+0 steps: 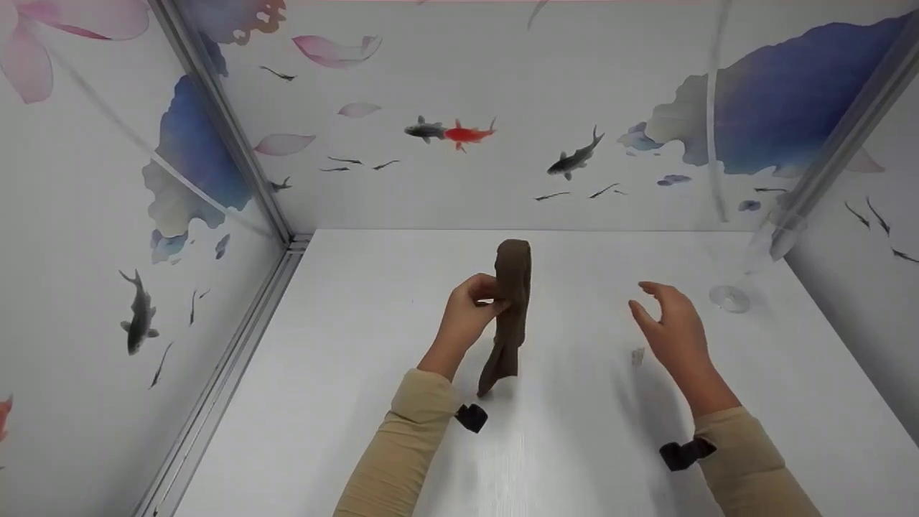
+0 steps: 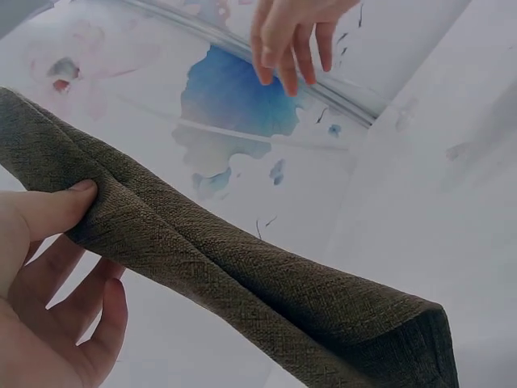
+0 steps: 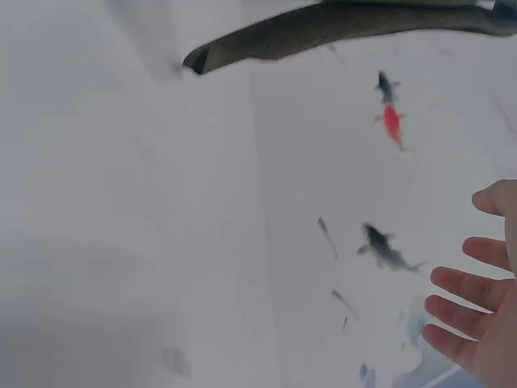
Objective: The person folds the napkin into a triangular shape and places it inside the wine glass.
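A strip of folded dark brown woven cloth (image 1: pixel 512 309) hangs above the white table in the head view. My left hand (image 1: pixel 475 310) pinches it by its left side, between thumb and fingers. In the left wrist view the cloth (image 2: pixel 202 242) runs diagonally, its layered folds showing, with the left thumb (image 2: pixel 60 212) pressed on it. My right hand (image 1: pixel 673 323) is held off to the right, fingers spread and loosely bent, touching nothing. The right wrist view shows that hand (image 3: pixel 485 303) apart from the cloth (image 3: pixel 323 31).
White panels painted with fish and petals enclose the white table (image 1: pixel 574 445) at the back and sides. A clear round disc (image 1: pixel 729 299) lies at the right rear. A small pale mark (image 1: pixel 637 356) shows on the table near my right hand.
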`<state>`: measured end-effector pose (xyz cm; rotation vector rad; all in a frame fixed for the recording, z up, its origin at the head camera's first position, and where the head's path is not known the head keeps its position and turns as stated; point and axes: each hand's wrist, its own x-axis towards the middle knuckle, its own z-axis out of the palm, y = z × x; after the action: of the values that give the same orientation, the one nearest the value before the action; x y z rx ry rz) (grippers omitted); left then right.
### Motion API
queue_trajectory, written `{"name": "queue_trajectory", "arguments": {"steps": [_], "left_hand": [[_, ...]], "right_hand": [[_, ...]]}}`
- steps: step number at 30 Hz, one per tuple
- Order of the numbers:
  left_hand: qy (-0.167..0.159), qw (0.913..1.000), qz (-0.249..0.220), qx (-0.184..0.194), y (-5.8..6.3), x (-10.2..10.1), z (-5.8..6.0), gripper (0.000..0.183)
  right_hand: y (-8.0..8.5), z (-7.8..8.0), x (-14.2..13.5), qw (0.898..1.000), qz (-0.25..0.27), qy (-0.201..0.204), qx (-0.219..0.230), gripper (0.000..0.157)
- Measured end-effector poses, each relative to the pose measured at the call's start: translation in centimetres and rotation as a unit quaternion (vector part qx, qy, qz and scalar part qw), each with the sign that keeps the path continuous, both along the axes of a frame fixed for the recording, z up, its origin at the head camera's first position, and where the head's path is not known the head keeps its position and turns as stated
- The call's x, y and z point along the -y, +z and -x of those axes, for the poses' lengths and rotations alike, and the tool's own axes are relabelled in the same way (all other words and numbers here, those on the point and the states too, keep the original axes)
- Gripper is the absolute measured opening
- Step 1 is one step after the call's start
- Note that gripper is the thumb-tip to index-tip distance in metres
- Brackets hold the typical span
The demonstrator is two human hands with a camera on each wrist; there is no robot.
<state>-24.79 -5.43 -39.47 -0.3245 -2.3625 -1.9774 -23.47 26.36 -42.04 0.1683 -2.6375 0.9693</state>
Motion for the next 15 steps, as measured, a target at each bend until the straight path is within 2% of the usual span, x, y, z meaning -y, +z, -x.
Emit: {"name": "queue_trajectory", "arguments": {"steps": [8,15], "left_hand": [[0.021,0.9997,-0.015,-0.001,-0.2,0.3,-0.1,0.018],[0.028,0.9989,-0.036,0.0,-0.4,0.2,-0.3,0.018]], "right_hand": [[-1.1,2.7,-7.1,0.994,-0.019,-0.096,-0.038,0.037],[-1.0,4.0,-11.1,0.99,-0.052,-0.125,-0.034,0.041]]}}
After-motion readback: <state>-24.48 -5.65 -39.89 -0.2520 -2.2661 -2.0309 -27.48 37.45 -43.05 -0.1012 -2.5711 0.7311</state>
